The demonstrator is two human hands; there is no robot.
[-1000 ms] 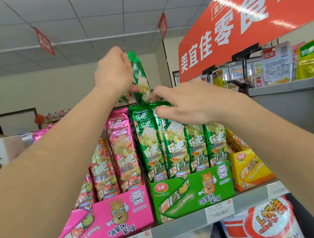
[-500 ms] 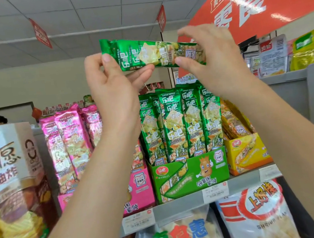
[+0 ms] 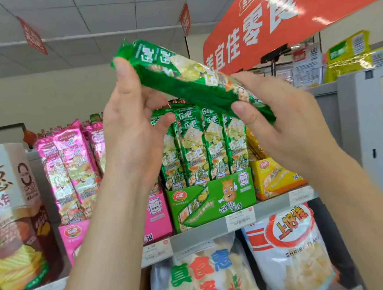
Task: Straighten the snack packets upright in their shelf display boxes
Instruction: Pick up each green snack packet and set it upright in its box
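**Head view.** A green snack packet [image 3: 192,81] is held slanting in the air above the green display box [image 3: 213,200], clear of the row of green packets [image 3: 200,143] standing upright inside it. The grip of the left hand [image 3: 133,133] is closed on the packet's upper end, with the thumb in front. The grip of the right hand [image 3: 280,121] is closed on its lower end. The step in hand is judged to be the packet's return to the box. It is best turned vertical, printed face outward, then lowered into a gap in the row so that neighbouring packets are not knocked askew. The pink display box [image 3: 156,212] on the same shelf [image 3: 198,237] is partly hidden by the left forearm.
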